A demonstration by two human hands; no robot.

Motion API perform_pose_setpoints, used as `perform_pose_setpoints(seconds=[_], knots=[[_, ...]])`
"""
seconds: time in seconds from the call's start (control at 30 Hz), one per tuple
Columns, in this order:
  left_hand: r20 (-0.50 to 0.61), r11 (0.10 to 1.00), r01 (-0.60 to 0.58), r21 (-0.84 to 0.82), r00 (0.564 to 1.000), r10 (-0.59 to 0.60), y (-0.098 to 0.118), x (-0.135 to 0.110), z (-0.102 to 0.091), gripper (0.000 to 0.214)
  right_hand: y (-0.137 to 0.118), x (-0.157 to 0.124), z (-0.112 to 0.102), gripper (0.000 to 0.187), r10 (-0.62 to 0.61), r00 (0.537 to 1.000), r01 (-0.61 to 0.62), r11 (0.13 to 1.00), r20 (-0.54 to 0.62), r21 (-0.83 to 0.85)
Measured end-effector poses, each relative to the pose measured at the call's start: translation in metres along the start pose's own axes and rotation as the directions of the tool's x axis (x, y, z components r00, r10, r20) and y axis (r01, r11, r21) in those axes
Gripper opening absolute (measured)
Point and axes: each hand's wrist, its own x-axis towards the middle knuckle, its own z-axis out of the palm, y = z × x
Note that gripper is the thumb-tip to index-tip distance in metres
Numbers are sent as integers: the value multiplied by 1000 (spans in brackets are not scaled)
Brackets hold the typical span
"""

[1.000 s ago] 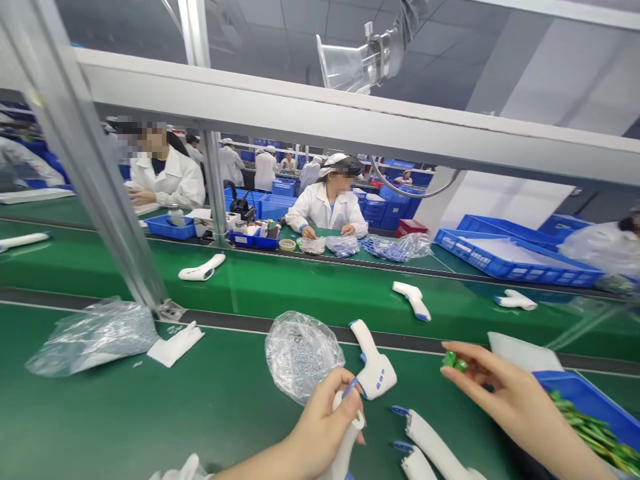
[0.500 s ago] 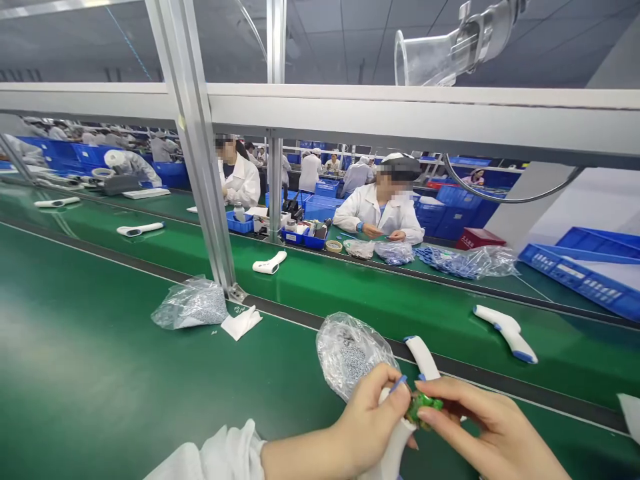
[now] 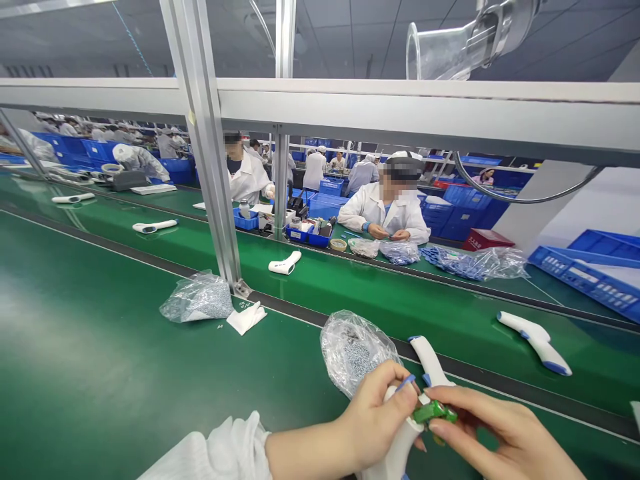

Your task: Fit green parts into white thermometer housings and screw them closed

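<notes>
My left hand [image 3: 377,417] is closed around a white infrared thermometer body [image 3: 400,443] with a blue part near its top. A small green circuit board [image 3: 430,411] sits at the upper end of that body, pinched between the thumb and fingers of my right hand [image 3: 500,430]. Whether the board is partly inside the body I cannot tell. Just behind my hands lies a second white thermometer [image 3: 429,360] with blue ends, partly hidden by my right fingers. An open clear bag of small metal screws [image 3: 357,353] stands beside my left hand.
Several white thermometers, one at the right [image 3: 535,343], lie on the green conveyor belt [image 3: 350,283]. Another bag of small parts [image 3: 200,297] and a white tissue [image 3: 247,318] are by the metal post [image 3: 205,147]. A co-worker [image 3: 385,200] sits across the belt.
The thermometers on the belt have moved right. The green circuit board has turned and shows more of its face. The view has shifted slightly.
</notes>
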Motion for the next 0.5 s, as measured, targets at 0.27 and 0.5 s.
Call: perform_pose_setpoints(seconds=[0.27, 0.5], knots=[[48, 999, -53, -9, 997, 53, -2, 0, -2, 60, -4, 5, -3, 14, -2, 1000, 1, 1000, -11, -26], [52, 993, -80, -90, 995, 85, -2, -1, -2, 59, 1, -3, 6, 17, -244, 963, 265, 937, 115, -230]])
